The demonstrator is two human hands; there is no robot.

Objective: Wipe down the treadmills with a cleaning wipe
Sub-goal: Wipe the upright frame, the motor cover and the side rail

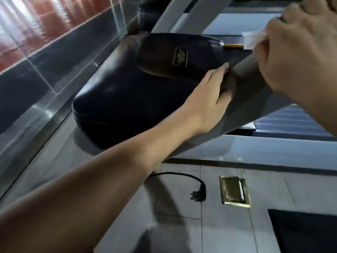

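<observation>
The left hand (209, 99), at centre frame, wraps the slanted grey upright post (242, 99) of the treadmill, fingers curled over the post's upper edge and thumb side toward the motor cover; its forearm runs down to the lower left corner of the frame. The right hand (299, 53), at the upper right, is closed on the cleaning wipe (253, 40), a crumpled white sheet that projects leftward from the fingers and lies against the same post higher up. The two hands are apart on the post, with a bare length of grey surface between them. To the left of the post sits the black motor cover (138, 92), rounded at its lower left edge, bearing a gold badge (180, 56) near its top. A yellow strip (233, 45) lies just left of the wipe at the cover's far edge. A second grey post (182, 13) crosses the top centre. Ribbed belt surface (291, 121) shows at the right, below the right hand. The tiled wall (45, 33) with a glossy skirting fills the upper left, close beside the cover. On the grey floor (182, 234) in the lower frame, a black power plug (197, 194) on its cord lies just left of a brass floor socket (235, 191); the two are not touching. A dark mat corner (306, 232) occupies the lower right.
</observation>
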